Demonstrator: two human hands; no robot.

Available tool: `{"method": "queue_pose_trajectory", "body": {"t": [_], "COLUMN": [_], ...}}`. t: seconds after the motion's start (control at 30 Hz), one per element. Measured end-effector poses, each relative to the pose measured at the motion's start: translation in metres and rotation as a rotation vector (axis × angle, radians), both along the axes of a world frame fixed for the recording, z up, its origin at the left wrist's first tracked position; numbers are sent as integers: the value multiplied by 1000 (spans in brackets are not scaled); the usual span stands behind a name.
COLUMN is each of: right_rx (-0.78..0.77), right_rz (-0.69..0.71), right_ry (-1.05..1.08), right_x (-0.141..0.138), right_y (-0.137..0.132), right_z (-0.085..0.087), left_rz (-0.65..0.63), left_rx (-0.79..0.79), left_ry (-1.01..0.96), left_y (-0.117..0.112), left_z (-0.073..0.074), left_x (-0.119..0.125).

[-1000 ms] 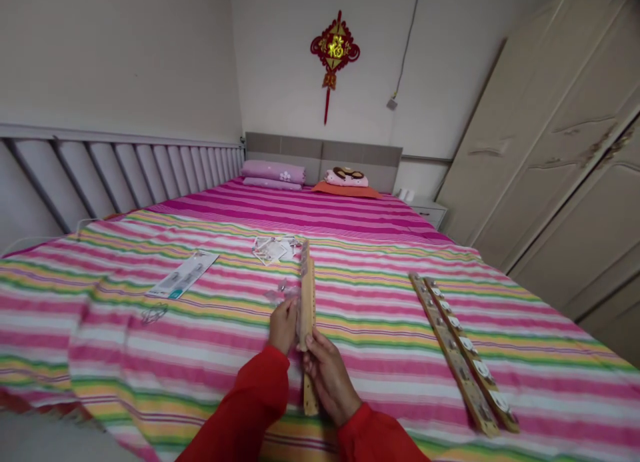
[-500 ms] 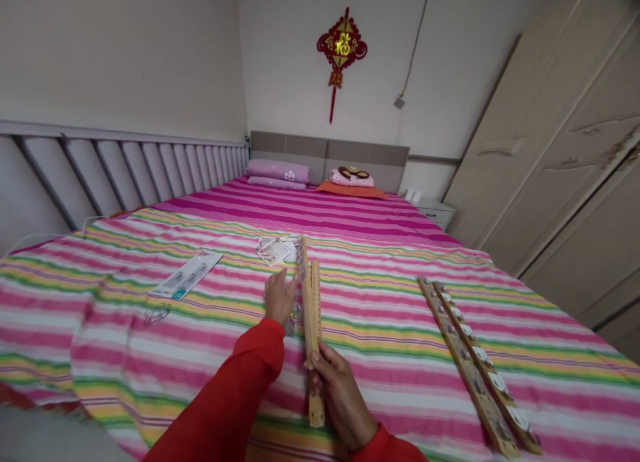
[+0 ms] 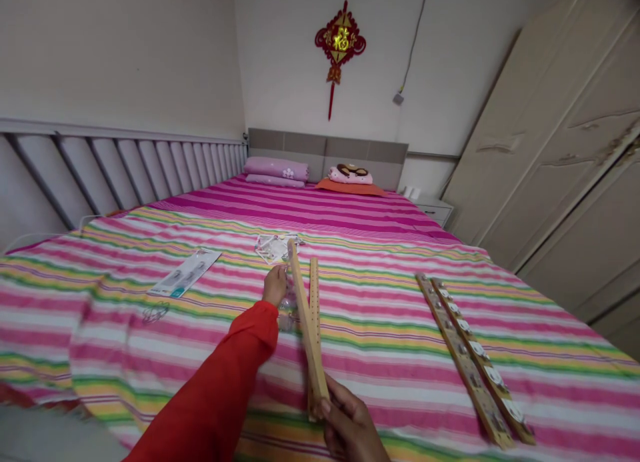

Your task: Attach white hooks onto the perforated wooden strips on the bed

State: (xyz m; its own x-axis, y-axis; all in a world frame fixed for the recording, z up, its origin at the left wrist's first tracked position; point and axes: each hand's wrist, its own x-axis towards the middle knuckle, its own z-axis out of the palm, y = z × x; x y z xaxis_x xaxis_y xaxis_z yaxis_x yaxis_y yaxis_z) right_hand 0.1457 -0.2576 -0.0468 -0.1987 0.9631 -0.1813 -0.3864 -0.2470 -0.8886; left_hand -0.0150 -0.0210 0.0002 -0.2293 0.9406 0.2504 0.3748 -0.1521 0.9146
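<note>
Far left: a grey slatted rail [image 3: 125, 175] runs along the edge of the bed. The striped bedcover [image 3: 390, 315] spreads across the whole foreground. On its left part lies a flat packet [image 3: 185, 273], white with a teal corner; a small wire piece [image 3: 154, 312] sits on the cover nearer the camera, apart from it.

Centre-left: the left hand [image 3: 275, 285], on a red sleeve, is stretched forward and down to the cover. Its fingers are curled under, at the far edge of a clear bag [image 3: 287, 307] – whether they pinch anything cannot be told, as the view is small and blurred. Loose packets [image 3: 274, 247] lie just beyond the hand.

Centre: the right hand [image 3: 350, 425] is closed round the near end of a wooden strip [image 3: 305, 315], thumb on top. The strip is raised off the cover and tilted – its far end leans left, ending just beside the loose packets and close to the left hand. A second strip [image 3: 314, 285], drilled with a row of holes, lies flat on the cover directly right of the held one.

Right: a pair of strips [image 3: 470, 355] fitted with round metal parts lies side by side, touching, well apart from the hands. A pale wardrobe [image 3: 565, 135] stands beyond the bed's right edge.
</note>
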Motion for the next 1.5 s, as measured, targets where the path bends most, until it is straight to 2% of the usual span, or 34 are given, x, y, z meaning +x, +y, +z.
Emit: {"method": "queue_pose_trajectory", "body": {"t": [0.17,0.4,0.6,0.73,0.83,0.9,1.0,1.07,1.17,1.23,1.37,1.5], "right_rx": [33,56,45,49,51,61,75,76,73,61,51,47], "right_rz": [-6,-29,-102,-175,-196,-211,-216,-225,-252,-291,-351,-341], "right_ry": [-28,-28,30,13,4,23,80,105,77,48,23,-19], "right_x": [6,6,12,21,26,27,25,21,15,10,4,14], "right_y": [-10,-26,-31,-22,-11,-5,3,7,12,15,20,15], "right_z": [-12,-33,-26,-19,-18,-19,-21,-23,-31,-39,-47,-42], "left_rz": [66,-67,-63,-42,-99,-195,-357,-447,-567,-603,-559,-498], "left_rx": [81,62,56,114,203,253,246,214,161,115,34,14], "left_ry": [124,14,108,238,352,393,436,460,533,604,752,869], "left_y": [3,15,16,-4,-38,-65,-101,-117,-127,-128,-125,-123], "left_z": [12,12,16,16,8,-1,-16,-24,-32,-35,-42,-56], "left_x": [-12,-10,-19,-20,-13,-5,8,18,33,44,63,72]}}
